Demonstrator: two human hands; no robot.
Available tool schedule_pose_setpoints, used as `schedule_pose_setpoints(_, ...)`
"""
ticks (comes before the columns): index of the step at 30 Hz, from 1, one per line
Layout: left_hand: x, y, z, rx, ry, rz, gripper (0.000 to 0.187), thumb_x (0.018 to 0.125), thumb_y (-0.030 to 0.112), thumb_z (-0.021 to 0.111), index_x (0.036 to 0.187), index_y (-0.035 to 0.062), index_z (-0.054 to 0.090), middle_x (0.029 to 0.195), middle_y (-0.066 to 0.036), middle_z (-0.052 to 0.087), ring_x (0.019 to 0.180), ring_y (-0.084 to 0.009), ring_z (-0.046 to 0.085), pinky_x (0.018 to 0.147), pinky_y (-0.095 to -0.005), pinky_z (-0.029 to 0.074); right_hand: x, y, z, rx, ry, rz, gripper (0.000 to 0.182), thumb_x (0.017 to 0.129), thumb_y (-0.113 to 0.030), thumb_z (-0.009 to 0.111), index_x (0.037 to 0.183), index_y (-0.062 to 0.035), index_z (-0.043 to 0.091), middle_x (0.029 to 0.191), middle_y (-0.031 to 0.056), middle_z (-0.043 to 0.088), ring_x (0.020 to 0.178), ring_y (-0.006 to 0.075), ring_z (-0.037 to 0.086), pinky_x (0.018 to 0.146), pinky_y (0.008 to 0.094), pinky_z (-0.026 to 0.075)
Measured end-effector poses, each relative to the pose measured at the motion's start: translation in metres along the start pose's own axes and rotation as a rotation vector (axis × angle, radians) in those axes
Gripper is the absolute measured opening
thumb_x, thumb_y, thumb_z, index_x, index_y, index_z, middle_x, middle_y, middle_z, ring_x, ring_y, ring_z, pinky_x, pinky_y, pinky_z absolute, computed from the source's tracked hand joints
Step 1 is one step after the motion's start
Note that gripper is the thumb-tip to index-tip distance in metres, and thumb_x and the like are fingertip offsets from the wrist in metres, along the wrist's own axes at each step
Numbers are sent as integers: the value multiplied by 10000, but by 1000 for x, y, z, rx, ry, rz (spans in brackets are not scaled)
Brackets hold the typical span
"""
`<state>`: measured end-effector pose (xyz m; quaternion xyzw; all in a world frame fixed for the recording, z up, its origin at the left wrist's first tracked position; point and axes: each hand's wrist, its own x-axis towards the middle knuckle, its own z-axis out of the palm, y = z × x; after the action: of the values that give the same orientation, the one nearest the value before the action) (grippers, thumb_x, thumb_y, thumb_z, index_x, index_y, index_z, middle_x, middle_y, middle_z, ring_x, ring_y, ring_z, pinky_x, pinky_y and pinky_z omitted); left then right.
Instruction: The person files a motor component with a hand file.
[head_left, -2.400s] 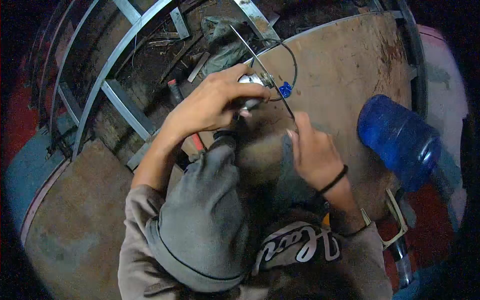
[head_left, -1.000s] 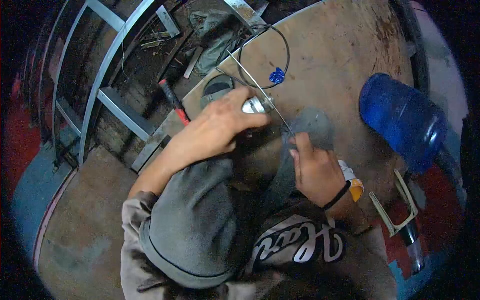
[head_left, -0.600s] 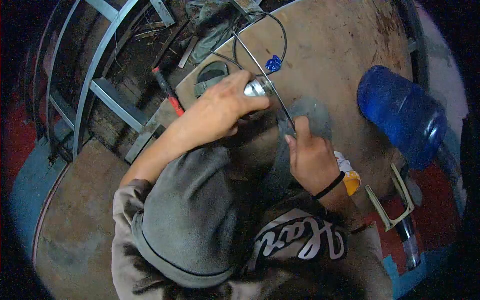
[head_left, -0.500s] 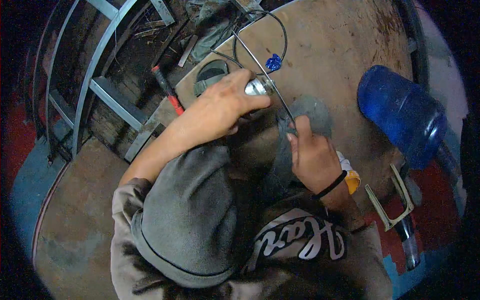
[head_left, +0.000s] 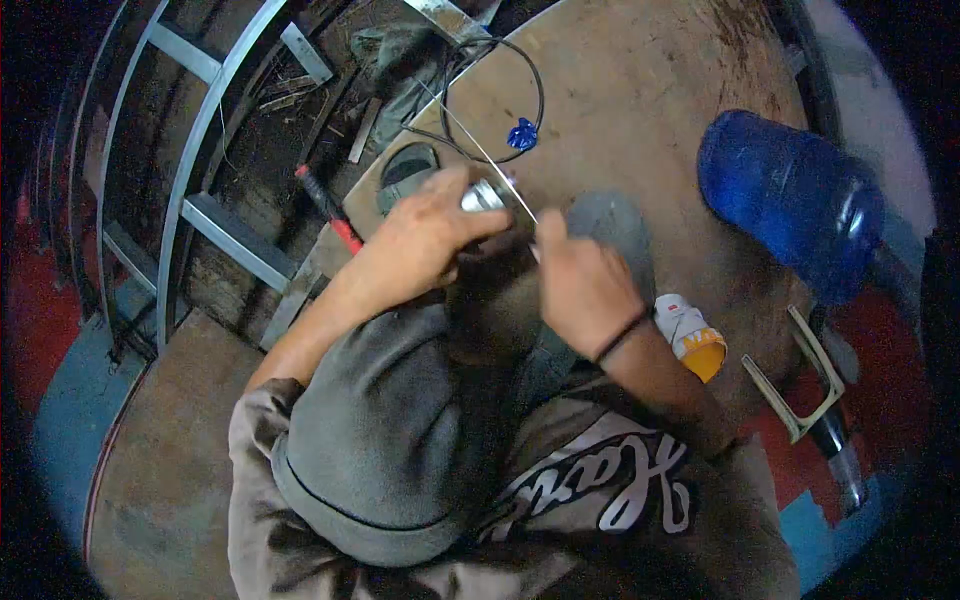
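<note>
left fingers [head_left: 488, 222] curled around silvery cylinder [head_left: 482, 197], right fingers [head_left: 551, 234] clenched on thin rod [head_left: 482, 154]

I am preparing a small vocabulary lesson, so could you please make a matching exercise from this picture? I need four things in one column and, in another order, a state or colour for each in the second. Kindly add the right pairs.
Column one
1. Left hand
2. Small cup-like thing
3. Large plastic bottle
4. Right hand

Column two
A. Gripping a thin rod
B. Blue, lying on its side
C. Holding a silvery piece
D. White and orange

Right pairs: 1-C, 2-D, 3-B, 4-A
</note>
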<state>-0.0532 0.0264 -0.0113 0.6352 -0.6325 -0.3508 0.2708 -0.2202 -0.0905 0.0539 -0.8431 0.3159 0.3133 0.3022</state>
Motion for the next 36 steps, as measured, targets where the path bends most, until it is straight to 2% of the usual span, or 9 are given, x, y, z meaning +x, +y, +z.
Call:
schedule_pose_setpoints(6, -2, -1, 2, -58, 12, -8, 545, 555, -39, 671, 1072, 124, 614, 1131, -196, 516, 1072, -395, 530, 911, -416, 455, -42, 8, -10, 26, -157, 99, 147, 932, -137, 477, 1003, -18, 426, 720, 278, 611, 724, 461, 616, 645, 567, 470)
schedule_pose_setpoints(10, 3, 4, -3, 7, -18, -10, 541, 570, -49, 668, 1074, 139, 611, 1182, -204, 509, 1111, -389, 526, 918, -421, 465, 15, -1, 2, 36, 30, -61, 147, 930, -126, 478, 1016, -20, 424, 724, 273, 612, 735, 465, 613, 637, 562, 477)
schedule_pose_setpoints(16, -1, -1, 1, -11, -7, -46, 558, 585, -56, 655, 1096, 161, 607, 1184, -204, 501, 1112, -396, 520, 919, -427, 470, -69, 17, -16, 66, -171, 96, 172, 853, -37, 517, 997, -6, 429, 743, 269, 619, 738, 461, 623, 645, 551, 488)
schedule_pose_setpoints(20, 6, 3, 1, -21, -44, -29, 538, 590, -57, 652, 1082, 156, 612, 1200, -196, 497, 1123, -397, 515, 925, -424, 463, 1, -4, -9, 58, 5, 2, 185, 836, -33, 510, 1000, -7, 430, 777, 275, 629, 748, 458, 633, 658, 543, 499)
schedule_pose_setpoints(25, 0, 0, 2, -28, -44, 8, 550, 573, -50, 668, 1080, 157, 610, 1198, -209, 492, 1120, -402, 514, 922, -428, 462, -51, -3, -20, 46, -176, 193, 220, 826, -40, 508, 1033, 0, 444, 765, 284, 631, 758, 469, 634, 675, 541, 511)
schedule_pose_setpoints(27, 2, 5, -2, -3, -54, -40, 545, 573, -58, 661, 1076, 148, 614, 1190, -216, 490, 1113, -407, 512, 916, -425, 461, -47, -3, -22, 81, -197, 172, 227, 826, -38, 514, 1038, 1, 442, 752, 280, 631, 748, 469, 634, 672, 540, 512)
schedule_pose_setpoints(29, 5, 4, -3, -12, -53, -33, 543, 566, -62, 659, 1069, 136, 618, 1179, -220, 492, 1097, -414, 518, 901, -426, 466, -27, -4, -19, 127, -154, 171, 235, 825, -35, 521, 1043, 1, 440, 739, 276, 630, 739, 469, 635, 669, 540, 513)
schedule_pose_setpoints(31, 6, 0, 1, -27, -26, -65, 536, 569, -60, 658, 1068, 131, 618, 1182, -225, 492, 1096, -417, 523, 893, -431, 471, 14, -9, -7, 18, 48, -36, 213, 848, -49, 517, 1041, -19, 430, 728, 267, 629, 730, 464, 637, 662, 538, 505)
schedule_pose_setpoints(36, 1, 2, 0, 40, -35, -11, 533, 595, -39, 658, 1092, 148, 612, 1225, -234, 480, 1128, -415, 511, 916, -431, 464, -54, -2, -18, -80, 65, 6, 138, 827, -40, 522, 948, 18, 494, 738, 270, 631, 722, 449, 642, 647, 515, 519)
